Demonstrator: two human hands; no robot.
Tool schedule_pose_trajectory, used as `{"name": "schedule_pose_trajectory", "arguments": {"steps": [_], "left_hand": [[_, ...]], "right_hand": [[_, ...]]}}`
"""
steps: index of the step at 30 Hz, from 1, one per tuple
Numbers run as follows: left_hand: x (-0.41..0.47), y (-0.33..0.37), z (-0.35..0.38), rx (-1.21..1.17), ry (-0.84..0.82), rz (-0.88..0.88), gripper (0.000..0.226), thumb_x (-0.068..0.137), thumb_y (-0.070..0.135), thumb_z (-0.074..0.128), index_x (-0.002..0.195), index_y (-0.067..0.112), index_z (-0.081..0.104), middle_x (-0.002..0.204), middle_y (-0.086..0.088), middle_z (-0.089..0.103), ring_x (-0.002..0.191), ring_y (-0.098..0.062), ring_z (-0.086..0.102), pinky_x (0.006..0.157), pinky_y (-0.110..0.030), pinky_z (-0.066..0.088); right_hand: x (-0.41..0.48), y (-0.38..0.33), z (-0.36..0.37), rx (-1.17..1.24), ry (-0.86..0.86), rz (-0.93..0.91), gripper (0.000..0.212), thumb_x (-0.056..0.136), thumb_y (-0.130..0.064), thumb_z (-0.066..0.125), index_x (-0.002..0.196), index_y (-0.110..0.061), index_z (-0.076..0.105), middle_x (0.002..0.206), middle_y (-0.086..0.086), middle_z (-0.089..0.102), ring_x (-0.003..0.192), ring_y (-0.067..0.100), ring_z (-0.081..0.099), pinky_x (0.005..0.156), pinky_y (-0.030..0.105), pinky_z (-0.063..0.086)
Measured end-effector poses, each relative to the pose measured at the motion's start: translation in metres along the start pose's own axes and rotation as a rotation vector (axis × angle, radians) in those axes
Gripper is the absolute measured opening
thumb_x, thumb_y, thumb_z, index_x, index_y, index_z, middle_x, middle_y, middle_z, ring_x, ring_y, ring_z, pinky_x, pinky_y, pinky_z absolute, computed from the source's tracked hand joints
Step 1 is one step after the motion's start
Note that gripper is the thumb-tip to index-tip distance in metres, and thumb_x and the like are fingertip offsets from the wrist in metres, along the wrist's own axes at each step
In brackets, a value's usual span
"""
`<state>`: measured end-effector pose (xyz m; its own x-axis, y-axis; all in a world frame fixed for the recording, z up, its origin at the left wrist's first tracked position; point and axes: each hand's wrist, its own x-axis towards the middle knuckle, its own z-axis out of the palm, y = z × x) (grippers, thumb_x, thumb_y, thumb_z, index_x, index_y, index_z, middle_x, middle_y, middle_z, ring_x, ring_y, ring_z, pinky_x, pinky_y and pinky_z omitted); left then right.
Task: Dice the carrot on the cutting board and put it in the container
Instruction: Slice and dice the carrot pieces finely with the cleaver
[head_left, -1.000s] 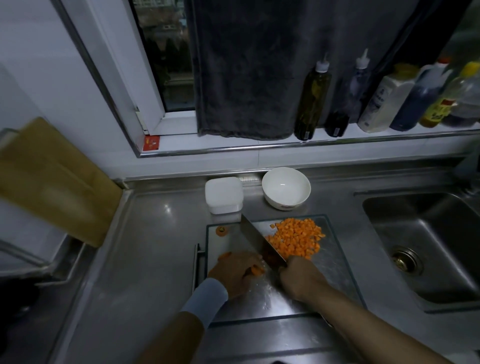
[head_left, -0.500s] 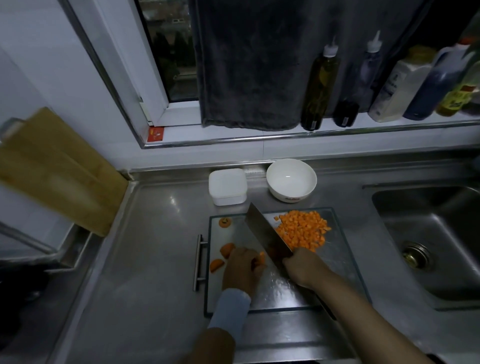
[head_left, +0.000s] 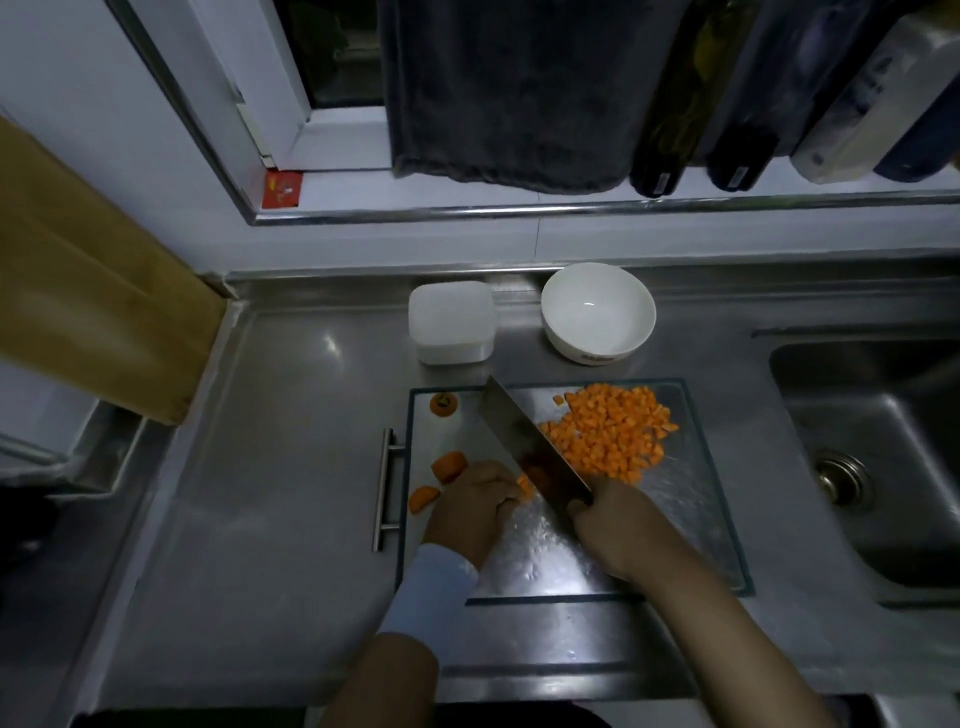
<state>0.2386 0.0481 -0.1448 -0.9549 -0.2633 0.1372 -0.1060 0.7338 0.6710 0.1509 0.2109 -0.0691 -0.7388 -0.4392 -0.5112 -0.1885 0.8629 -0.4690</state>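
Steel cleaver (head_left: 524, 441) against carrot (head_left: 526, 487), textured glass board (head_left: 691, 499)

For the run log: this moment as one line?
stage: dicing | right hand: grips knife | left hand: holds carrot piece | diced pile: on cutting board | bowl: empty

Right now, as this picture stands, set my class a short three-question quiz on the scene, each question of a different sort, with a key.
1. True or false: the diced carrot already lies in the white bowl.
2. Which hand holds the cleaver? A) left B) right C) both
3. Fill in: the carrot top lies at the cutting board's far ___ corner.
Key: 1 false, the dice are piled on the board; 2 B, the right hand, while the left hand holds a carrot piece; 3 left.
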Motion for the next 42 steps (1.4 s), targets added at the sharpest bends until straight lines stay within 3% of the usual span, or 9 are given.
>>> {"name": "schedule_pose_trajectory", "arguments": {"steps": [6,9,14,17,20,24,29,34,42], "left_hand": [[-0.003,0.009,-0.002,0.018,0.025,-0.006,0.012,0.07,-0.002,0.073,0.077,0.008,0.075,0.082,-0.007,0.069,0.085,-0.009,0.053,0.087,0.008,0.025],[-0.003,0.015,-0.003,0.045,0.041,-0.023,0.01,0.068,0.003,0.077,0.071,0.012,0.074,0.077,-0.004,0.068,0.074,-0.007,0.057,0.088,0.006,0.024],[0.001,0.022,-0.011,0.132,-0.038,-0.003,0.022,0.058,0.005,0.086,0.067,0.017,0.07,0.072,0.0,0.066,0.063,-0.012,0.064,0.065,-0.01,0.043],[0.003,0.022,-0.015,0.094,-0.065,-0.017,0.013,0.069,0.003,0.078,0.074,0.014,0.073,0.081,-0.004,0.068,0.073,-0.018,0.066,0.068,-0.015,0.046],[0.006,0.021,-0.019,0.071,-0.081,-0.104,0.01,0.086,0.009,0.064,0.088,0.01,0.074,0.099,-0.006,0.068,0.092,-0.018,0.063,0.078,-0.006,0.034],[0.008,0.024,-0.022,0.126,-0.133,-0.082,0.015,0.089,0.01,0.06,0.095,0.008,0.073,0.105,-0.009,0.067,0.098,-0.023,0.062,0.082,-0.021,0.041],[0.008,0.017,-0.024,0.154,-0.174,0.035,0.019,0.064,0.0,0.081,0.071,0.015,0.074,0.079,-0.005,0.068,0.071,-0.022,0.066,0.064,-0.024,0.054],[0.006,0.018,-0.025,0.139,-0.16,0.043,0.012,0.064,0.005,0.078,0.07,0.015,0.074,0.078,-0.005,0.068,0.069,-0.022,0.066,0.062,-0.028,0.057],[0.006,0.023,-0.03,0.192,-0.131,0.087,0.033,0.048,0.0,0.089,0.07,0.018,0.073,0.073,-0.003,0.067,0.065,-0.02,0.068,0.057,-0.027,0.058]], "right_hand": [[-0.009,-0.01,-0.008,-0.036,0.036,-0.02,0.022,0.095,-0.034,0.05,0.113,-0.026,0.061,0.097,0.002,0.066,0.088,0.024,0.061,0.072,0.034,0.047],[-0.019,-0.019,-0.01,-0.101,0.116,-0.024,0.021,0.097,-0.041,0.049,0.106,-0.026,0.06,0.087,-0.002,0.061,0.075,0.019,0.053,0.065,0.031,0.04],[-0.029,-0.026,-0.001,-0.179,0.123,0.015,0.023,0.096,-0.043,0.05,0.109,-0.026,0.06,0.083,-0.008,0.057,0.071,0.011,0.052,0.059,0.025,0.04],[-0.031,-0.027,0.003,-0.189,0.092,0.025,0.019,0.097,-0.036,0.05,0.11,-0.027,0.058,0.087,-0.007,0.061,0.078,0.01,0.058,0.068,0.026,0.048],[-0.032,-0.028,0.005,-0.203,0.072,0.055,0.015,0.097,-0.031,0.05,0.11,-0.025,0.056,0.091,-0.004,0.062,0.083,0.012,0.06,0.072,0.027,0.049],[-0.025,-0.026,0.01,-0.174,0.057,0.071,0.016,0.096,-0.031,0.052,0.108,-0.024,0.059,0.094,-0.003,0.065,0.085,0.013,0.062,0.072,0.027,0.049],[-0.002,-0.028,0.017,-0.168,0.038,0.016,0.019,0.096,-0.03,0.051,0.104,-0.017,0.061,0.093,0.003,0.067,0.08,0.015,0.06,0.065,0.025,0.041],[0.002,-0.033,0.021,-0.173,0.043,-0.002,0.018,0.094,-0.029,0.053,0.101,-0.014,0.062,0.096,0.005,0.067,0.086,0.019,0.063,0.066,0.025,0.043],[-0.043,-0.03,0.003,-0.138,0.037,0.049,0.02,0.095,-0.037,0.051,0.108,-0.023,0.058,0.096,-0.001,0.065,0.09,0.018,0.063,0.079,0.032,0.051]]}}
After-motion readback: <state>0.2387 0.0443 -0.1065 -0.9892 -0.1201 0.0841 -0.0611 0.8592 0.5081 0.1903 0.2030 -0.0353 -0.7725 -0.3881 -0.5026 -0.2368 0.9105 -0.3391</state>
